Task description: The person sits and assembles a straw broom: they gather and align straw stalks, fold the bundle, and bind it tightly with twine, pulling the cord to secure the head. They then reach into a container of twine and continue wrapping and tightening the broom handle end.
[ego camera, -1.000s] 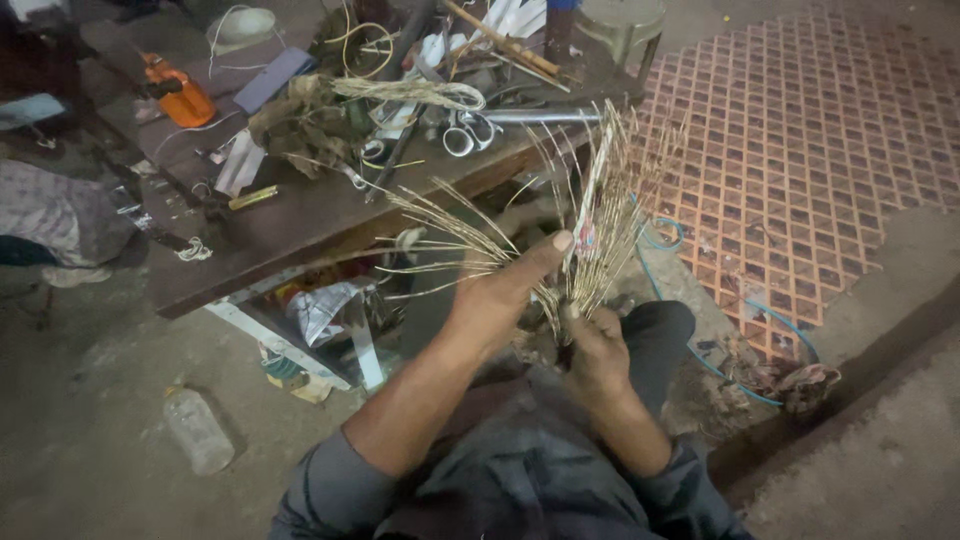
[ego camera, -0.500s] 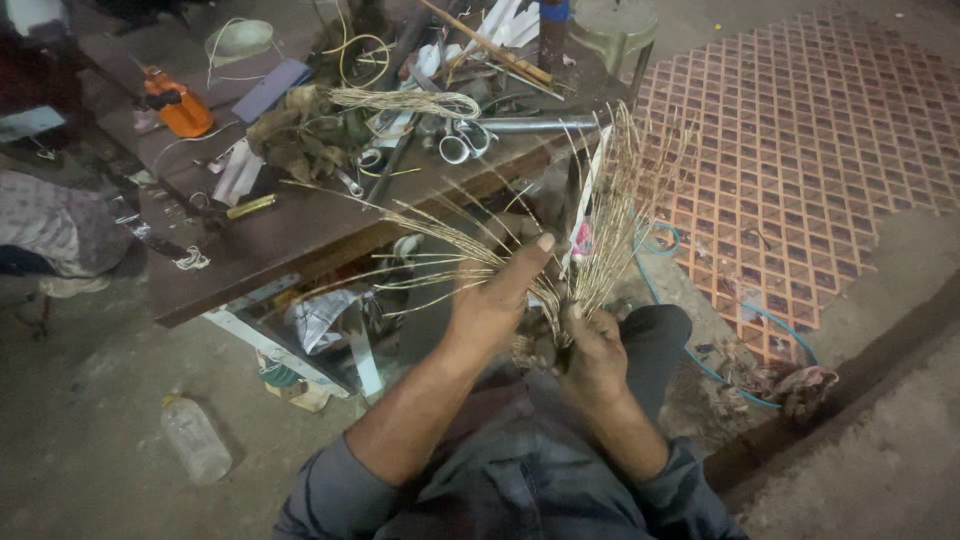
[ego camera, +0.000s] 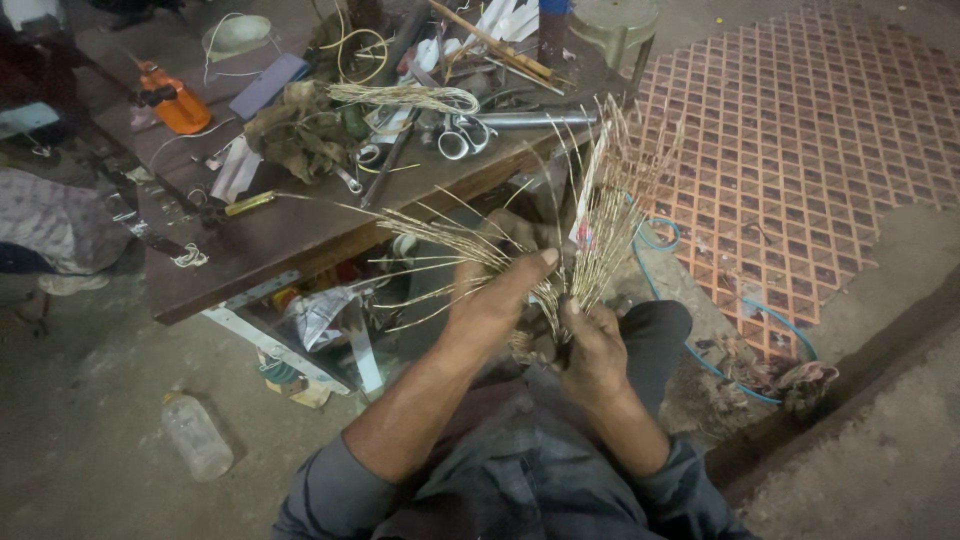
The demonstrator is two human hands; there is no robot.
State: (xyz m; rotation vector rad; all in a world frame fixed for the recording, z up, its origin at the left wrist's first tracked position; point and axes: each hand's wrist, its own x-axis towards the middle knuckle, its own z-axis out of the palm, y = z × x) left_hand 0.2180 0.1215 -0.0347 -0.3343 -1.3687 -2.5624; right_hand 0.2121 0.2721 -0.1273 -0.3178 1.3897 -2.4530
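A dark wooden bench (ego camera: 270, 240) cluttered with tools stands on a concrete floor (ego camera: 90, 400), beside a red lattice mat (ego camera: 800, 130) (a plastic bottle (ego camera: 197, 436) lies below). Over the lap, the left hand (ego camera: 495, 300) pinches pale straw strips (ego camera: 590, 220) that fan upward, while the right hand (ego camera: 590, 340) closes around their woven base

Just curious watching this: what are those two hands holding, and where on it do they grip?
A bundle of thin straw-coloured strips, gripped low at its gathered base. The right hand clasps the base; the left hand presses strips there with its fingers.
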